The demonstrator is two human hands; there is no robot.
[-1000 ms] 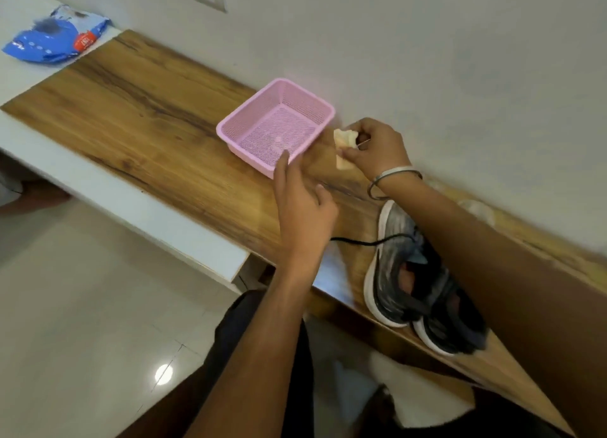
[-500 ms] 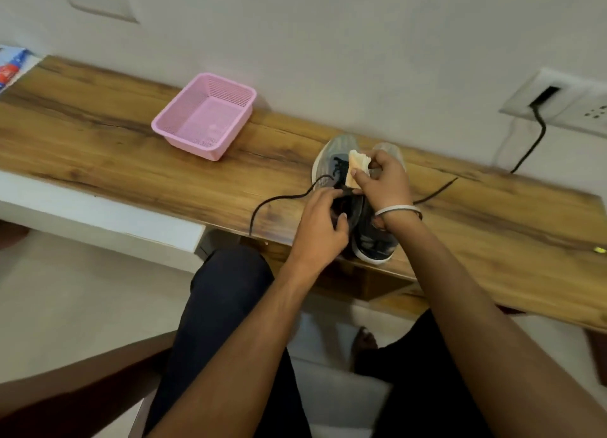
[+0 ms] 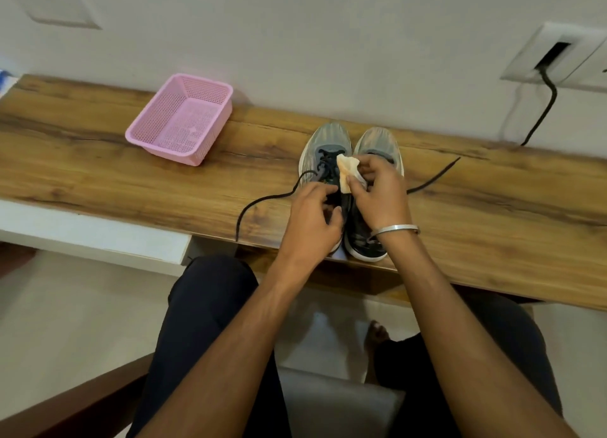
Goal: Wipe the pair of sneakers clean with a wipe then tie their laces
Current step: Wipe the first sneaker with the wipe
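Observation:
Two grey and black sneakers stand side by side on the wooden shelf (image 3: 98, 181), toes toward the wall: the left sneaker (image 3: 323, 147) and the right sneaker (image 3: 377, 143). My right hand (image 3: 379, 191) pinches a crumpled, yellowish wipe (image 3: 348, 168) above the laces between the two shoes. My left hand (image 3: 312, 221) sits on the heel part of the left sneaker, fingers curled at its collar. One loose black lace (image 3: 262, 203) trails left over the shelf edge, another lace (image 3: 433, 178) trails right.
An empty pink mesh basket (image 3: 182, 119) stands on the shelf to the left of the shoes. A wall socket (image 3: 555, 55) with a black cable (image 3: 542, 115) is at the upper right. My knees are under the shelf edge.
The view swung right, from the basket to the shoes. My right hand carried the wipe from beside the basket to the sneakers. My left hand left the basket and took hold of the left sneaker.

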